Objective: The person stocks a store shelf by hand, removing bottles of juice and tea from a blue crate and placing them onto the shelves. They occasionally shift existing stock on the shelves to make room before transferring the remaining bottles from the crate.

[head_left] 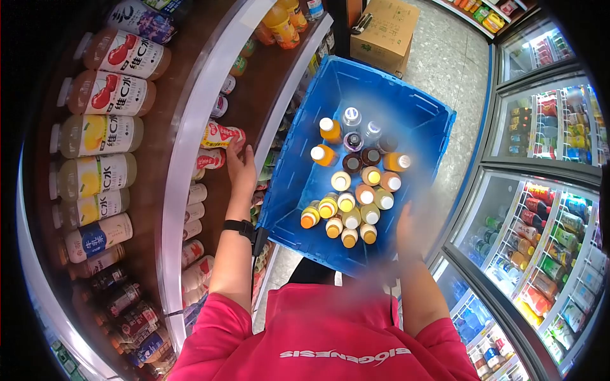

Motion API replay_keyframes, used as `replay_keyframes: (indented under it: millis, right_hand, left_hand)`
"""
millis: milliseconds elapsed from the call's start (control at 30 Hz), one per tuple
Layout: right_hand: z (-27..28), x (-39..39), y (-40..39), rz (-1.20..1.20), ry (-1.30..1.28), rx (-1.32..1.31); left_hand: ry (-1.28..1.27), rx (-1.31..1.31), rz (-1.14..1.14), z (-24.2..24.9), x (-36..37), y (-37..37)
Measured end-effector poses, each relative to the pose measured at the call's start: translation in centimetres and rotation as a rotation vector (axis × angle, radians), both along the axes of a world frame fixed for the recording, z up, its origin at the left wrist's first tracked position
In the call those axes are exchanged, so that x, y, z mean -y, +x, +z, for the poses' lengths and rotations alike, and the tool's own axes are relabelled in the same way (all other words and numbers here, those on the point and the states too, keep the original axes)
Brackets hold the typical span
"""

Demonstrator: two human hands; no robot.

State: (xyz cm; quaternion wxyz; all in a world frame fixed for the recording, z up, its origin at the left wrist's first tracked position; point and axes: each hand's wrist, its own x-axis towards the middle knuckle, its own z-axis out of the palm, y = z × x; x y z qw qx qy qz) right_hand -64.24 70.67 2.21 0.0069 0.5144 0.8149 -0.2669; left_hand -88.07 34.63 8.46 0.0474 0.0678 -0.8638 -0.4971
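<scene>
My left hand (241, 168), with a black band on the wrist, reaches to the shelf on the left. Its fingers are apart, the tips at the near end of a red and yellow bottle (220, 135) lying on its side in view. Just below that is another red-labelled bottle (211, 159). My right hand (412, 232) is by the right side of a blue crate (289, 190); a blurry smear hides its fingers. Inside the crate stand several bottles with white, yellow and orange caps, among them an orange juice bottle (324, 155).
Shelves with a pale edge (181, 159) hold rows of drinks, including vitamin water bottles (105, 136), at left. A cardboard box (384, 35) stands on the floor beyond the crate. Glass-door fridges (483, 219) full of drinks line the right side.
</scene>
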Motion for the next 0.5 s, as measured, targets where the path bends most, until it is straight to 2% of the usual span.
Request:
replay_keyframes:
  millis: [133,200,300,400,500]
  right_hand:
    - [1.5,0.3,-0.6,-0.027,-0.02,-0.081]
    - [0.5,0.1,-0.2,-0.018,-0.02,-0.056]
    - [-1.8,-0.4,0.6,0.016,0.003,-0.032]
    - [-4.1,-0.7,1.4,0.04,0.011,-0.016]
    - [-3.2,-0.7,1.1,0.005,-0.025,0.005]
  left_hand:
    - [-0.028,0.002,0.07,-0.6,0.9,-0.7]
    - [-0.075,-0.037,0.134,-0.8,1.5,-1.0]
    - [-0.023,-0.051,0.257,-4.3,4.1,-1.8]
    - [-0.09,-0.021,0.193,-2.7,3.4,-0.9]
    - [-0.07,0.01,0.069,-0.8,1.9,-0.6]
